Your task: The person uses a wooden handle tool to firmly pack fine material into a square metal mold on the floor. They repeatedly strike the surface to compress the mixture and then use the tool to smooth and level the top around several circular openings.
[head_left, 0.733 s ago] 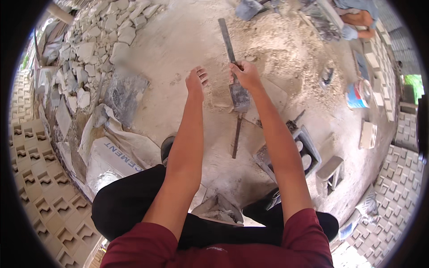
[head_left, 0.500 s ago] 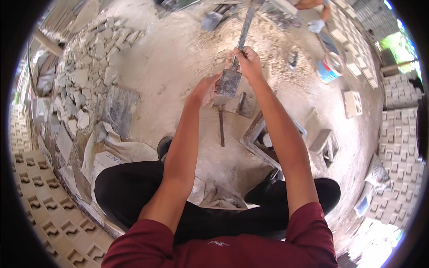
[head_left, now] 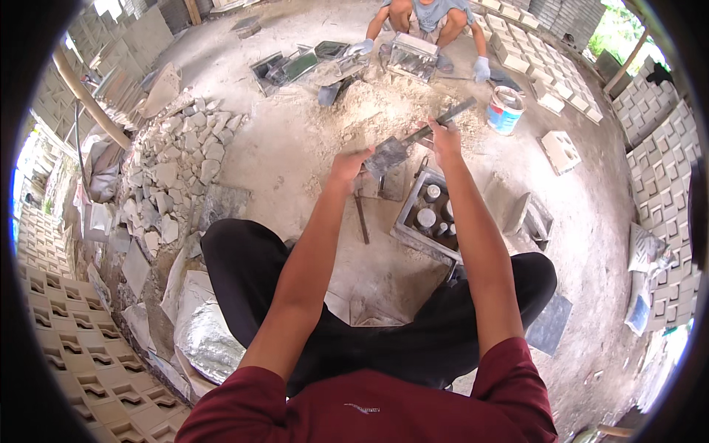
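A grey, dust-covered metal tool with a flat rectangular plate point(head_left: 388, 156) at one end and a long flat bar point(head_left: 457, 111) at the other is held out in front of me. My left hand point(head_left: 351, 167) closes on the plate's left edge. Around the bar, just past the plate, the fingers of my right hand point(head_left: 445, 143) are wrapped. The bar slants away to the far right. Beneath my hands lie a thin metal rod point(head_left: 362, 218) and a small flat board point(head_left: 393, 186) with a short dark piece on it. My fingertips are partly hidden.
Near my right forearm stands a metal mould box point(head_left: 402, 229) with several round cores. Beyond are a sand pile point(head_left: 369, 111), a paint bucket point(head_left: 505, 111) and a gloved co-worker point(head_left: 443, 15) beside another mould point(head_left: 412, 57). Broken rubble point(head_left: 173, 170) lies left; a hollow block point(head_left: 560, 152) sits right.
The tool has swung from nearly upright to slanting right, and my right hand has moved right with it. My view has lifted, bringing more of the co-worker and the mould box into sight.
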Demonstrator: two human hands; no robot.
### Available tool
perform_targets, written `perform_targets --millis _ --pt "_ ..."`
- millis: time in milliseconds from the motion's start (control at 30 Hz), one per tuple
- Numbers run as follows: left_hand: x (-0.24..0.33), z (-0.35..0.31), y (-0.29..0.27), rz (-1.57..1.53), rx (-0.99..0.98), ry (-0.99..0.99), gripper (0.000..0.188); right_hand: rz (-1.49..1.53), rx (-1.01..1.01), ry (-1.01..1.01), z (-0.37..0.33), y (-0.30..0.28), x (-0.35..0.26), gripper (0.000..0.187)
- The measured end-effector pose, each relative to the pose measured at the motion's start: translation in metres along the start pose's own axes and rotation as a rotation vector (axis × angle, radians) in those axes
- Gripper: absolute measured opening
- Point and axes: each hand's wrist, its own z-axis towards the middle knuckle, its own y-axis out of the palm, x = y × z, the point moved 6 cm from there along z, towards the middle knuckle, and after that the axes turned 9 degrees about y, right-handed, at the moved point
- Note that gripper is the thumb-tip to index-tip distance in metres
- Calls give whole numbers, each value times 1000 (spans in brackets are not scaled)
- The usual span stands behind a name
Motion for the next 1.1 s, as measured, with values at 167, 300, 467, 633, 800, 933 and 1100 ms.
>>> perform_targets --millis 167,300,467,633,800,933,1100 --pt "-46 4 6 -609 338 -44 18 182 134 -65 -41 -14 -5 29" --pt "-50 -16 42 -538 445 -1 18 431 319 37 -44 -92 14 26" --pt "-26 -33 51 -240 415 20 31 955 337 2 -57 -110 14 36" --pt "17 -47 93 -245 -190 257 53 1050 537 -27 -77 -147 -17 25" --pt "57 -4 107 380 -270 335 51 1091 466 -196 -78 -166 -56 28" --pt "18 33 83 411 -247 324 41 957 367 -224 -88 -122 -61 31" --pt "-96 34 9 101 -116 -207 49 755 238 -277 -76 -50 -5 30"
